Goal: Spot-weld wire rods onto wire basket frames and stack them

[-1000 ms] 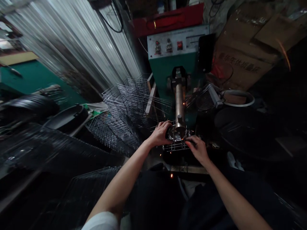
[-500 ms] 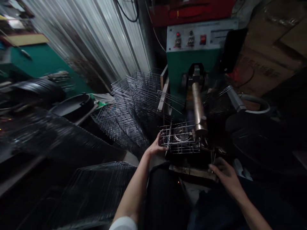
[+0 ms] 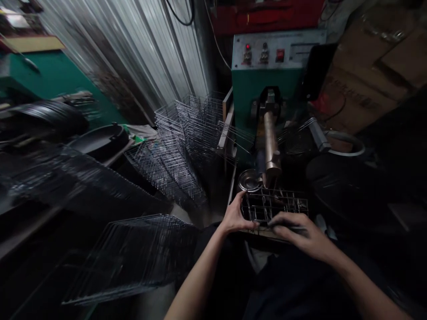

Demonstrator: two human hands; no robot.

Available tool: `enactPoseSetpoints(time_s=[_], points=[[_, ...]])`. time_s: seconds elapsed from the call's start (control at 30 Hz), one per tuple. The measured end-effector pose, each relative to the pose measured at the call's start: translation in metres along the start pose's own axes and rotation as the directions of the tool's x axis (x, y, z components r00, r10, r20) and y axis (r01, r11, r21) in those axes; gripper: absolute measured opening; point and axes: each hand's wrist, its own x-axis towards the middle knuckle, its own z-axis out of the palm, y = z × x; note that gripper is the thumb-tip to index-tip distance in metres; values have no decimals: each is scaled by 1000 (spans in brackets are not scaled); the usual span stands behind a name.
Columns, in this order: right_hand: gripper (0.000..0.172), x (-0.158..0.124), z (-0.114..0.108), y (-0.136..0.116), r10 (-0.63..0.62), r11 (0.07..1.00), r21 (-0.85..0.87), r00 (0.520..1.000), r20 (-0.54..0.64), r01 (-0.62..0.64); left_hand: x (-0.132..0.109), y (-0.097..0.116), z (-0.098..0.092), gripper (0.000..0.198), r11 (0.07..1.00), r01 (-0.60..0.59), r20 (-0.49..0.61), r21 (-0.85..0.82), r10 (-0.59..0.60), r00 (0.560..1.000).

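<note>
My left hand (image 3: 235,218) holds the left end of a small wire rack (image 3: 290,203), thumb at the near edge and fingers over the far one. At the rack's front side my right hand (image 3: 302,233) is pinched closed, with thin metal rods (image 3: 298,230) partly hidden in its fingers. Its fingertips come close to the left thumb. Just beyond the rack, the copper-coloured arm (image 3: 271,144) of a green machine (image 3: 245,89) reaches down. A round metal dish (image 3: 250,180) sits beside that arm, past my left fingers.
Stacked wire racks (image 3: 180,146) stand to the left of the machine. More wire frames (image 3: 140,253) lie at the lower left. Black round pans (image 3: 100,140) are farther left. Cardboard boxes (image 3: 363,84) rise at the right, behind a round metal rim (image 3: 353,149).
The wire rack has come out from under the machine's arm, toward me and rightward, with my left hand on it. My right hand has moved left to the rack's front edge.
</note>
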Motion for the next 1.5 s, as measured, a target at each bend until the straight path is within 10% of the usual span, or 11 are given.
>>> enactPoseSetpoints(time_s=[0.23,0.6,0.93,1.5], points=[[17,15,2,21,-263,801,-544,963,55,250,-6,6,34,113,999,-6,-104,-32,3,995],[21,-31,-1,-2,-288,866,-435,957,-31,247,-15,0,60,87,989,-126,-154,-78,113,982],[45,-14,12,63,-434,411,-860,895,106,301,-6,1,77,84,970,-185,-150,-159,161,975],[34,10,-2,52,-437,624,-713,899,20,319,15,2,78,80,968,-193,-179,-159,164,970]])
